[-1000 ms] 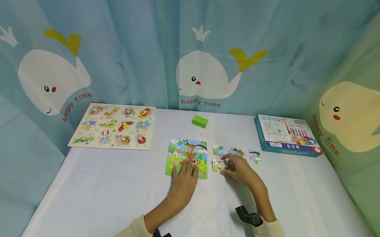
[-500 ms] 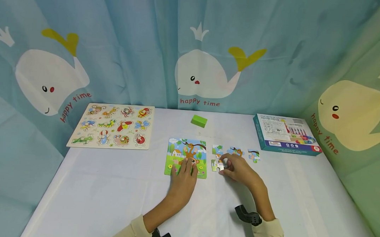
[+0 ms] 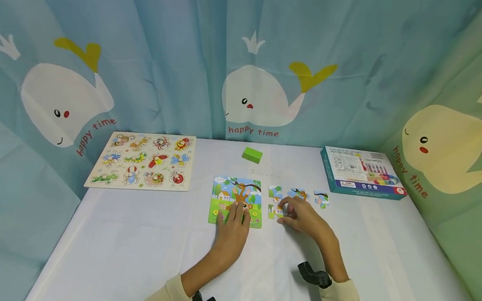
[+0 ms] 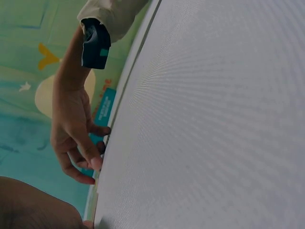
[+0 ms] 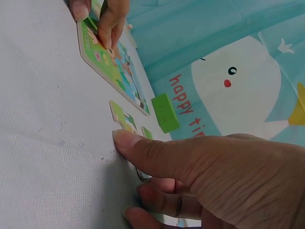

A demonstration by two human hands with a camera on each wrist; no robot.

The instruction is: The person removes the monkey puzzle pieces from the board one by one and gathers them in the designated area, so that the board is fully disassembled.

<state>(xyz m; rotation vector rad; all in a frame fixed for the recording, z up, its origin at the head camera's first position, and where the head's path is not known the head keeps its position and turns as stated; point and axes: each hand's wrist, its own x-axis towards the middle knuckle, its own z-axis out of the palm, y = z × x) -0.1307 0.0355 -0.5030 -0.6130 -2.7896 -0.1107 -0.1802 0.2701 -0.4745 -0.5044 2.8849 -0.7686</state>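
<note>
A small monkey picture puzzle [image 3: 224,195] lies flat at the table's middle. My left hand [image 3: 230,237] rests on its lower part with extended fingers, covering some of the picture. Just right of it, my right hand [image 3: 306,217] pinches a jigsaw piece [image 3: 275,211] showing a house and grass, between thumb and fingers, at the table surface. In the right wrist view the thumb [image 5: 128,139] lies on that piece's edge. Behind it sit a green-and-blue piece [image 3: 276,191], a piece with a brown figure [image 3: 299,192] and a piece with a branch [image 3: 321,198].
A green block [image 3: 252,155] stands behind the puzzle. At the back left lies a wooden insect peg board [image 3: 143,177]. A flat teal box [image 3: 363,171] occupies the back right. Curtains with whale prints [image 3: 263,95] rise along the table's back and sides.
The piece under my right fingers has shifted and tilted slightly, then lies flat again. Both hands stay nearly in place; the left still rests on the puzzle.
</note>
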